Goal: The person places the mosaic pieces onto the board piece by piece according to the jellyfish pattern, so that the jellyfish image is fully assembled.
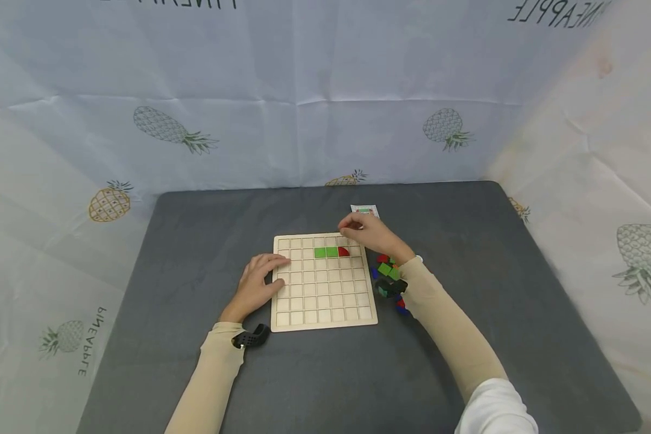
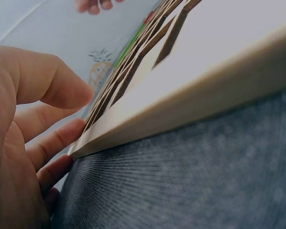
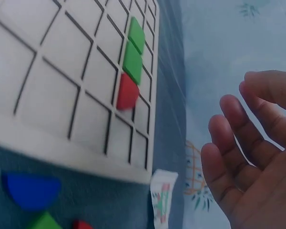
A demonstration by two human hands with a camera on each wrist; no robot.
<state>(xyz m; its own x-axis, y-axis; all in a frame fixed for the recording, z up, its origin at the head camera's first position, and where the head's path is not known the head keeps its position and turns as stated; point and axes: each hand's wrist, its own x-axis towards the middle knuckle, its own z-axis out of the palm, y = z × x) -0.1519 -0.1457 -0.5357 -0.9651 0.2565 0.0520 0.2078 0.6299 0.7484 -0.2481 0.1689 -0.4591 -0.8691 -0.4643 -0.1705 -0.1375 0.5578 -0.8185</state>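
Note:
A square wooden grid board lies on the dark table. Two green square tiles and a red quarter-round tile sit side by side in one of its upper rows. My left hand rests at the board's left edge, thumb and fingers spread along it. Above the board's far right corner is my right hand, fingers loosely bent, with thumb and forefinger close together. In the right wrist view, no piece shows between these fingers.
Loose coloured pieces lie right of the board, partly hidden by my right wrist; a blue half-round piece is among them. A small printed card lies beyond the board's far right corner. Pineapple-print cloth hangs behind the table.

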